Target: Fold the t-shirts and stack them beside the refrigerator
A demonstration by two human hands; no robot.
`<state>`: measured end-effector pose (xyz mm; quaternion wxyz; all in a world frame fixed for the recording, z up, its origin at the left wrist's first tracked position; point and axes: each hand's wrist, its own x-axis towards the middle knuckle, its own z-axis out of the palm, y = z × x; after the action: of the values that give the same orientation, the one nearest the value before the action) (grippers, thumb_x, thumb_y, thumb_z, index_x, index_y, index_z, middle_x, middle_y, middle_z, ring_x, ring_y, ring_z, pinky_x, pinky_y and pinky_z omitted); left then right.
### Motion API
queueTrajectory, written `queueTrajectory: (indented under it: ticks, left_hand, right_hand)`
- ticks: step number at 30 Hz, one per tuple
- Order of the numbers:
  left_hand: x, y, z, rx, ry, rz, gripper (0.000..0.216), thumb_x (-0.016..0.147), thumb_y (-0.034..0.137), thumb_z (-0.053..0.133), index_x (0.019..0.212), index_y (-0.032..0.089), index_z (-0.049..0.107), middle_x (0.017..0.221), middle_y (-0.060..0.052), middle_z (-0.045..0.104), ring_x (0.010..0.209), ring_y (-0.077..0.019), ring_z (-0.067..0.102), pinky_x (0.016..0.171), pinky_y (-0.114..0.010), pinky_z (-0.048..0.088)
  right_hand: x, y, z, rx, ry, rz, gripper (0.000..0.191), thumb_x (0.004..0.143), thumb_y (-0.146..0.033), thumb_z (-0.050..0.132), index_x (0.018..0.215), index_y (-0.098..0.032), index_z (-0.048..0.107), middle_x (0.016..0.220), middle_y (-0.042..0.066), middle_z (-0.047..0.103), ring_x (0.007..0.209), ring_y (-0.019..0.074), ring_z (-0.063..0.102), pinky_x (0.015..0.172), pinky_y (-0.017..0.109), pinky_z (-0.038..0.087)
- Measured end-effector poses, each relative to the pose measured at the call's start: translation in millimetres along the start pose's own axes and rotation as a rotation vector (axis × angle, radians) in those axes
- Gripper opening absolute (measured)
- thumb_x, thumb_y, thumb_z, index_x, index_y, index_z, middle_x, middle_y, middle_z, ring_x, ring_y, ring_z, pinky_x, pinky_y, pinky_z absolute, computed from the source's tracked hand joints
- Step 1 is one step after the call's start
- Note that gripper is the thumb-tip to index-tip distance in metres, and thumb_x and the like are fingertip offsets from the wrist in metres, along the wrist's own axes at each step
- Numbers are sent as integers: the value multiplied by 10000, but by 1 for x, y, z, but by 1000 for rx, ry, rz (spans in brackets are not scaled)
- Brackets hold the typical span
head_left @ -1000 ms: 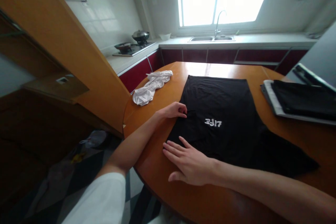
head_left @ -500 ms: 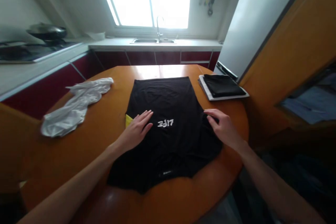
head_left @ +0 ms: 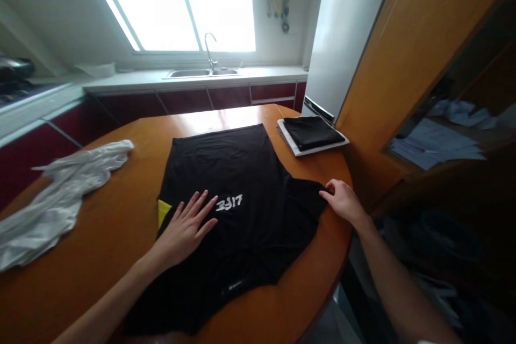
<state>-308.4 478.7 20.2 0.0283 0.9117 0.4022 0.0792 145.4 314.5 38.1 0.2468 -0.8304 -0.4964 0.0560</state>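
A black T-shirt (head_left: 226,166) lies spread on the wooden table (head_left: 121,199), its hem toward the window and its collar toward me. White lettering shows on its middle, and a yellow patch (head_left: 163,212) at its left edge. My left hand (head_left: 187,231) rests flat on the shirt beside the lettering, fingers spread. At the right, my right hand (head_left: 342,199) pinches the end of the shirt's sleeve (head_left: 310,193), which is drawn out sideways near the table's edge.
A crumpled white garment (head_left: 76,193) lies on the table's left. At the back right sits a stack of folded clothes (head_left: 312,133), black on top of white. Beyond the table are a counter with a sink (head_left: 189,73), a fridge (head_left: 334,37) and a wooden cabinet (head_left: 403,48).
My right hand has pulled the sleeve outward to the right, so it now lies extended. My left hand stays on the shirt with fingers more spread. The view has turned right.
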Motion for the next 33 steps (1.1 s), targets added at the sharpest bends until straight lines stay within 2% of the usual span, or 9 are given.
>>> queueTrajectory:
  ticks: [3, 8, 14, 17, 19, 22, 27, 30, 33]
  left_hand:
    - [0, 1, -1, 22, -14, 1, 622, 995, 581, 351, 1572, 348, 349, 1661, -19, 237, 1536, -325, 206, 1199, -602, 225]
    - [0, 5, -4, 58, -17, 12, 585, 1026, 512, 346, 1577, 315, 341, 1665, -41, 231, 1539, -322, 196, 1197, -592, 234]
    - [0, 4, -2, 75, -26, 9, 598, 1027, 534, 348, 1578, 301, 337, 1666, -47, 221, 1543, -326, 180, 1194, -605, 233]
    - [-1, 2, -1, 77, -2, 15, 581, 1028, 531, 354, 1570, 321, 349, 1662, -40, 241, 1539, -324, 198, 1193, -596, 244]
    - [-1, 2, -2, 74, 11, 17, 571, 1028, 525, 363, 1564, 328, 364, 1658, -38, 258, 1535, -323, 214, 1191, -588, 258]
    - [-2, 5, -3, 59, 16, 15, 562, 1030, 513, 369, 1558, 320, 380, 1655, -44, 271, 1532, -320, 226, 1188, -585, 274]
    - [-1, 11, -14, 31, 117, 37, 545, 1027, 505, 404, 1534, 311, 432, 1636, -59, 327, 1530, -329, 227, 1185, -624, 264]
    - [1, 16, -32, -39, 152, 155, 537, 1007, 505, 473, 1498, 287, 490, 1594, -73, 411, 1504, -325, 300, 1182, -585, 323]
    - [2, 34, -57, -133, 89, 334, 446, 1004, 422, 537, 1430, 291, 564, 1490, -65, 541, 1382, -264, 497, 1132, -440, 454]
  right_hand:
    - [3, -2, 2, 42, 17, -16, 72, 782, -273, 630, 773, -210, 595, 818, 48, 664, 777, 197, 622, 721, 302, 457]
    - [9, -18, -9, 284, 41, -21, 72, 740, -256, 627, 753, -213, 571, 730, 15, 638, 682, 177, 595, 650, 287, 438]
    - [-13, -100, -35, 510, 108, -242, 103, 826, -266, 628, 907, -204, 639, 849, 29, 680, 736, 171, 618, 675, 284, 473]
    - [-34, -142, -34, 570, -212, -442, 190, 858, -266, 653, 1040, -220, 677, 948, 28, 710, 749, 148, 638, 681, 264, 495]
    - [-36, -155, -31, 567, -380, -515, 233, 872, -278, 669, 1098, -228, 696, 946, 24, 724, 727, 138, 643, 666, 256, 499]
    - [-13, -152, -27, 519, -277, -465, 189, 898, -266, 648, 1064, -217, 725, 905, 26, 741, 734, 147, 657, 696, 271, 501]
    - [64, -126, -24, 466, -35, -366, 141, 873, -154, 608, 916, -183, 739, 874, 52, 756, 779, 175, 687, 731, 285, 501]
    - [95, -120, -12, 425, -53, -396, 141, 855, -131, 620, 890, -178, 748, 862, 54, 760, 773, 171, 681, 727, 277, 491]
    - [110, -124, 9, 382, -161, -502, 118, 848, -139, 645, 865, -174, 756, 805, 36, 747, 724, 156, 655, 692, 263, 465]
